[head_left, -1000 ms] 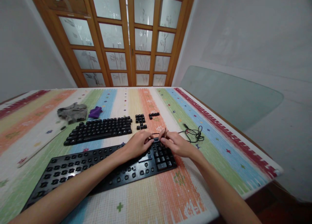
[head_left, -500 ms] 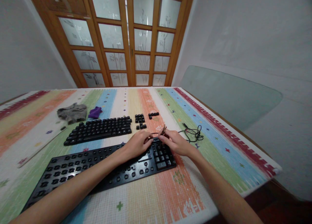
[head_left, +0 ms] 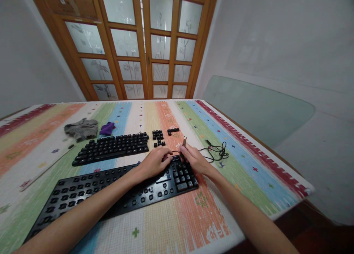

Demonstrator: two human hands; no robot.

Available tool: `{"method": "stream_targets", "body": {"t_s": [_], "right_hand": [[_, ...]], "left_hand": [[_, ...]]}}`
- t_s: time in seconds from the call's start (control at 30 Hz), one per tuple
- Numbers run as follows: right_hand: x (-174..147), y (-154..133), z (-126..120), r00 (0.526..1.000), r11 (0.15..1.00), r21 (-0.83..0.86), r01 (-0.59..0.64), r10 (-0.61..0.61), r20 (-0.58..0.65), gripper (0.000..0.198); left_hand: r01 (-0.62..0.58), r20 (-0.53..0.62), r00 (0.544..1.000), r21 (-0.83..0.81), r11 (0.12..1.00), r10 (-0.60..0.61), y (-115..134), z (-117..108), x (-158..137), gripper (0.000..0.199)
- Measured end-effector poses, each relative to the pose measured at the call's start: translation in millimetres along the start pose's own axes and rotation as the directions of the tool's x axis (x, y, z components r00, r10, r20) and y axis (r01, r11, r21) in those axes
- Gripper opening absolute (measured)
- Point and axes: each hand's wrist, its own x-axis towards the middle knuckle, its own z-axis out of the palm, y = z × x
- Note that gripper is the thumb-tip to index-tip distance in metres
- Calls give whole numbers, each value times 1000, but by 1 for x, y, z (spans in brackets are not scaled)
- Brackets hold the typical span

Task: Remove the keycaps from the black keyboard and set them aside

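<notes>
A black keyboard (head_left: 127, 195) lies tilted across the near side of the table, most of its key positions bare. Keycaps remain on its number pad (head_left: 184, 176) at the right end. My left hand (head_left: 156, 160) is closed on the keyboard's far edge, thumb on the top side and fingers curled over; part of the grip is hidden. Between the thumb and fingers of my right hand (head_left: 193, 159), a slim brown tool (head_left: 184, 141) stands upright over the top of the number pad. Its lower end is covered by the hand, so its exact kind is unclear.
Beyond the keyboard, removed black keycaps (head_left: 116, 147) stand in keyboard order, with smaller groups (head_left: 158, 135) to their right. A coiled black cable (head_left: 218, 150) lies right. Left are a grey cloth (head_left: 81, 129), a purple cloth (head_left: 107, 128) and a long thin pale stick (head_left: 45, 169).
The brown tool has turned more upright in my right hand. My left fingers have shifted slightly at the keyboard's far edge. The view has moved a little.
</notes>
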Motion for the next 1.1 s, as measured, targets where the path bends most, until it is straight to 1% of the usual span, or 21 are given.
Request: {"method": "stream_targets", "body": {"t_s": [0.07,0.17,0.3,0.4,0.47,0.6,0.67,0.73,0.9,1.03,1.1], "right_hand": [[-1,1,-1,1000,998,66,7,-6,-13,44],[-3,1,-2,999,988,153,21,-15,-41,45],[-5,-2,-2,996,970,238,54,-35,-81,45],[-6,-3,-3,994,956,282,81,-59,-87,43],[-7,-4,-4,994,947,308,96,-72,-87,42],[-7,-4,-4,993,928,357,109,-83,-87,39],[-7,-5,-4,992,925,364,112,-84,-91,40],[-7,-6,-4,992,931,349,105,-73,-104,42],[-6,-6,-4,985,957,279,83,-36,-168,43],[-5,-6,-3,982,969,234,85,-42,-183,42],[-4,-6,-4,976,974,214,81,-34,-215,42]], "left_hand": [[-14,-19,1000,-38,999,13,2,-4,0,16],[-14,4,1000,-165,986,15,6,-12,0,28],[106,160,986,-381,918,-48,14,-18,0,46],[170,251,967,-505,846,-45,16,-16,0,54],[186,261,964,-561,806,-41,16,-12,0,55],[192,225,972,-627,755,-60,13,-6,1,53],[178,199,978,-634,753,-63,13,-6,2,51],[148,159,985,-617,773,-62,13,-8,2,46],[65,71,997,-438,897,-37,13,-14,4,23],[-7,38,999,-321,947,20,8,-18,8,18],[-41,41,998,-279,959,55,5,-21,11,17]]}}
